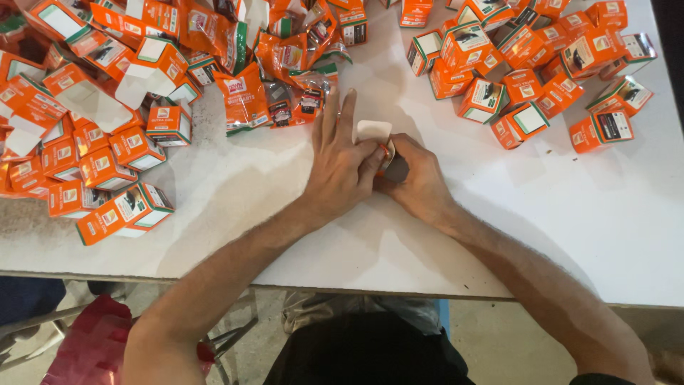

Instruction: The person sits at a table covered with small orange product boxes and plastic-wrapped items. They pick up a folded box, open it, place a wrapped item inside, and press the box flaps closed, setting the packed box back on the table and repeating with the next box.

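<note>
Both of my hands meet at the middle of the white table [499, 235]. My left hand [340, 160] lies over a small orange and white carton [375, 132], fingers stretched forward, thumb pressed on its side. My right hand [417, 178] grips the same carton from the right and below; most of the box is hidden between the two hands, only its pale open flap shows. Just beyond my fingertips lies a heap of orange foil pouches [246, 96].
A pile of small orange cartons [107, 160] covers the left of the table. Another group of closed orange cartons [527, 64] sits at the back right. A red stool or bag [92, 342] is under the table's near edge on the left.
</note>
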